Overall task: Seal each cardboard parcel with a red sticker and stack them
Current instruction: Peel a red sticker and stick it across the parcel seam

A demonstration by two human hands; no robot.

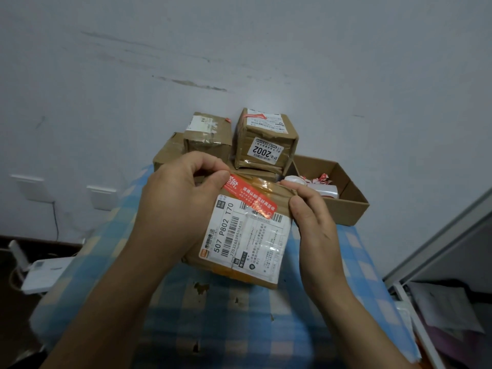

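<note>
I am holding the cardboard parcel [239, 265] in front of me, over the blue checked tablecloth [239, 328]; I cannot tell whether it is touching the cloth. The red sticker [253, 198] is lying slantwise across its taped top, its lower end overlapping the white shipping label [247, 241]. My left hand [175, 206] is pinching the sticker's upper end between thumb and forefinger. My right hand [311, 225] is gripping the parcel's right edge, thumb on top and fingers curled over the far side. Just behind, two smaller parcels, the left one [207, 134] and the right one [263, 139], are sitting on flatter boxes [167, 153]. To the right, an open cardboard tray [351, 206] is holding a sticker roll [327, 191].
</note>
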